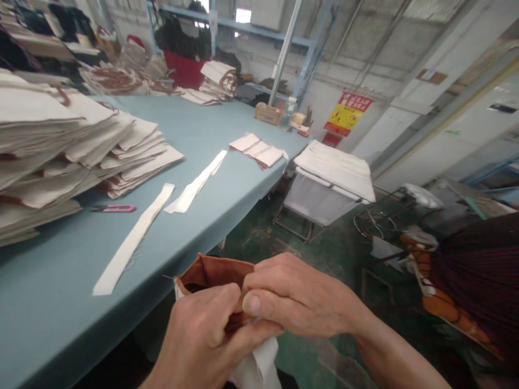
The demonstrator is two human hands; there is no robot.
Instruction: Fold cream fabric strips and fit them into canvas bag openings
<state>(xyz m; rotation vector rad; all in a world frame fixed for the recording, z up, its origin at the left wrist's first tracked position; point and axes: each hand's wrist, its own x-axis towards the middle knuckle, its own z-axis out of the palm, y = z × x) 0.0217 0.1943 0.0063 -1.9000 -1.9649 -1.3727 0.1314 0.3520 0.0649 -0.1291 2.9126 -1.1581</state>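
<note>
both hands low in the frame, just off the near edge of the blue-grey table. left hand is closed, its fingers curled into the brown fabric piece from below. right hand is also closed on the same piece, thumb pressed flat along its folded edge, thumb tip touching the left fingers. the brown fabric piece is bunched between the two hands, held in the air in front of the table edge and not resting on it; its upper fold stands open toward the table. a white cloth hangs below my grip, apparently joined to the brown piece, though the join is hidden by my fingers. on the table: two long white strips, one near and one further back, well apart from my hands. pink-handled snips lie just beside the near strip, by a tall stack of cream fabric sheets at left. a small pile of cream pieces sits near the far edge. beyond the table, a cart carries a white stack.
</note>
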